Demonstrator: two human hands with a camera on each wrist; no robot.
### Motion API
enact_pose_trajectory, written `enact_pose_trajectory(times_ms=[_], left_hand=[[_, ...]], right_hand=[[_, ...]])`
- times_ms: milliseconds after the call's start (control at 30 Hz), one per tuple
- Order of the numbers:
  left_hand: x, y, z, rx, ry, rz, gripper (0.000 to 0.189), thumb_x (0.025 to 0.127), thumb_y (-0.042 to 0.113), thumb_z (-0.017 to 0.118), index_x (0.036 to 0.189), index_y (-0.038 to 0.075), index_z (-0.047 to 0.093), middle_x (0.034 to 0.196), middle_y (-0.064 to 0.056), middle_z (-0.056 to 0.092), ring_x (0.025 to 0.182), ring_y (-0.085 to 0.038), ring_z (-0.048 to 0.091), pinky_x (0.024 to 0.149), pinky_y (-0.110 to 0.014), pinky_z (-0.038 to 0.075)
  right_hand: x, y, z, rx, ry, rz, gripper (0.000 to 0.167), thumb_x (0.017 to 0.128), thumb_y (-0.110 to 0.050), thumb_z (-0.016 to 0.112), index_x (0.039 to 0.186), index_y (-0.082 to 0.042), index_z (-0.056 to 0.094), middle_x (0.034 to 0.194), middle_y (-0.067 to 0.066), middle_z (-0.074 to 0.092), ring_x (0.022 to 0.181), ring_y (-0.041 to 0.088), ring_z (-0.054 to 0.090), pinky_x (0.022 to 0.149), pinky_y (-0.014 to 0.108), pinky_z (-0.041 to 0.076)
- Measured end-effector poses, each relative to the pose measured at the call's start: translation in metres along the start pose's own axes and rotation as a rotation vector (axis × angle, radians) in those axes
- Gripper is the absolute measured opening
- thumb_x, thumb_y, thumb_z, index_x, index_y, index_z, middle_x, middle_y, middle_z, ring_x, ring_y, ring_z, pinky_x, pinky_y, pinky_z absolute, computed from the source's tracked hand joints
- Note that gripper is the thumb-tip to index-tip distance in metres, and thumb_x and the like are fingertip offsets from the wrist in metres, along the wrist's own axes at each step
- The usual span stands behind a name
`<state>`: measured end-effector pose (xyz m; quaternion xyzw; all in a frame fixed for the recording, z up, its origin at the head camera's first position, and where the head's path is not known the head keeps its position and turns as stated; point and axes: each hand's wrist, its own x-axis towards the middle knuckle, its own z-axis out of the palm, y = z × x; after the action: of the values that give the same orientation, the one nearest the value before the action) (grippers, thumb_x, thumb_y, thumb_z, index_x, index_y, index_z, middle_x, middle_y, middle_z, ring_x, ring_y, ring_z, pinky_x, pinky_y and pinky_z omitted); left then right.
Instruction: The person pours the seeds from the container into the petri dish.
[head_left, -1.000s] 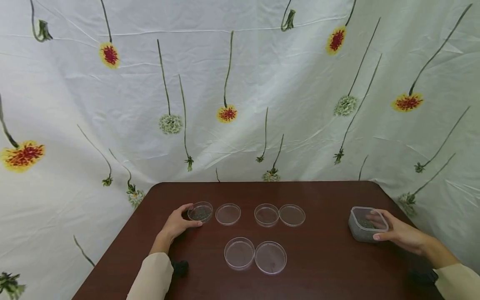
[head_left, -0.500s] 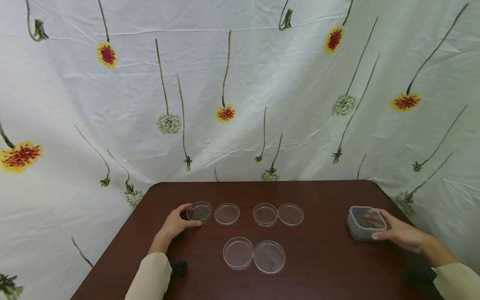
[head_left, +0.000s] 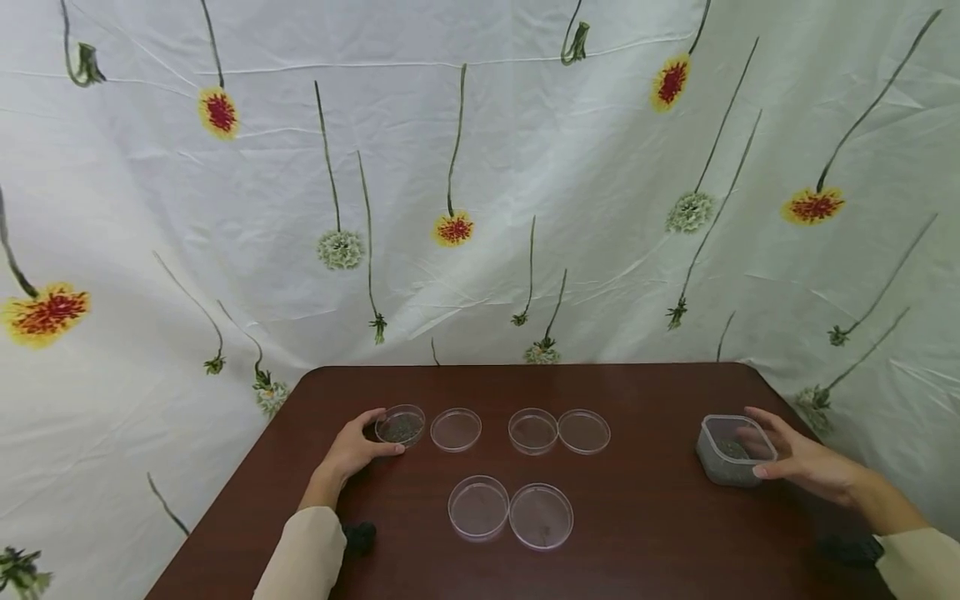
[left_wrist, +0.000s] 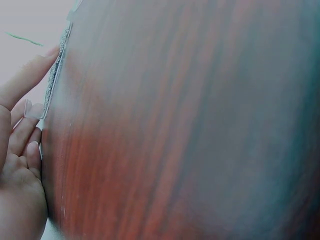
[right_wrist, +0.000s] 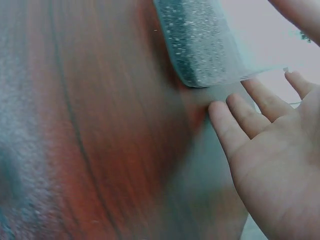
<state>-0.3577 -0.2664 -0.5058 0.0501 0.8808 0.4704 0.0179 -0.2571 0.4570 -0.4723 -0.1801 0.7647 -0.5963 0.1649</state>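
Note:
At the back left of the table, my left hand (head_left: 351,452) holds a clear petri dish (head_left: 401,427) by its side, thumb in front and fingers behind. Dark grey granules lie in the dish; in the left wrist view they show as a thin layer (left_wrist: 52,82) along its wall. On the right stands a clear square plastic tub (head_left: 726,468), partly filled with similar grey granules. My right hand (head_left: 817,468) is spread beside it, thumb tip close to the near rim. In the right wrist view its fingers (right_wrist: 227,127) are extended and apart from the tub wall (right_wrist: 195,82).
A round clear dish (head_left: 456,430) stands just right of the held one. Two more dishes (head_left: 533,432) sit side by side at the back middle, and another pair (head_left: 480,508) nearer me. A flower-printed cloth (head_left: 480,292) hangs behind the dark brown table (head_left: 645,533).
My right hand has let go of the tub and drawn slightly right, its fingers spreading. The tub stays where it was. The left hand keeps its hold on the dish.

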Motion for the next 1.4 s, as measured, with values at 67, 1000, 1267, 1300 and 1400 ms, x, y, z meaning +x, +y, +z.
enact_pose_trajectory(times_ms=[67,1000,1267,1300,1400], left_hand=[[0.001,-0.001,0.001,0.001,0.000,-0.001,0.093,0.082,0.027,0.091,0.155,-0.001,0.041,0.153,-0.026,0.045,0.141,-0.047,0.037,0.112,-0.064,0.032],[0.004,-0.004,0.000,-0.002,-0.006,0.006,0.095,0.082,0.030,0.092,0.155,0.000,0.040,0.153,-0.026,0.045,0.141,-0.047,0.036,0.111,-0.065,0.031],[0.002,0.000,0.000,-0.004,-0.008,0.008,0.093,0.082,0.027,0.091,0.155,-0.001,0.040,0.153,-0.027,0.045,0.141,-0.047,0.036,0.112,-0.064,0.032],[0.002,0.000,0.000,-0.002,-0.008,0.009,0.093,0.083,0.027,0.091,0.155,-0.001,0.040,0.153,-0.027,0.045,0.141,-0.047,0.036,0.111,-0.064,0.032],[0.001,0.001,0.000,-0.002,-0.005,0.009,0.093,0.083,0.026,0.091,0.155,-0.002,0.040,0.152,-0.027,0.045,0.141,-0.047,0.037,0.111,-0.064,0.032]], right_hand=[[-0.001,-0.002,-0.002,0.001,0.002,-0.011,0.083,0.103,0.003,0.058,0.158,-0.044,0.016,0.140,-0.027,0.038,0.124,-0.020,0.040,0.092,0.022,0.048],[0.019,-0.108,-0.034,-0.176,0.144,-0.038,0.086,0.105,0.000,0.056,0.167,-0.031,0.006,0.150,-0.014,0.031,0.151,0.009,0.025,0.091,0.015,0.044],[0.022,-0.111,-0.031,-0.195,0.150,-0.017,0.080,0.105,-0.002,0.056,0.165,-0.031,0.012,0.145,-0.017,0.036,0.152,0.042,0.015,0.092,0.018,0.045],[0.023,-0.111,-0.030,-0.197,0.151,-0.019,0.078,0.106,-0.003,0.057,0.165,-0.030,0.013,0.145,-0.017,0.037,0.152,0.043,0.016,0.092,0.018,0.045],[0.026,-0.114,-0.028,-0.194,0.162,-0.009,0.079,0.106,-0.004,0.057,0.165,-0.027,0.012,0.145,-0.015,0.037,0.151,0.043,0.019,0.092,0.018,0.046]])
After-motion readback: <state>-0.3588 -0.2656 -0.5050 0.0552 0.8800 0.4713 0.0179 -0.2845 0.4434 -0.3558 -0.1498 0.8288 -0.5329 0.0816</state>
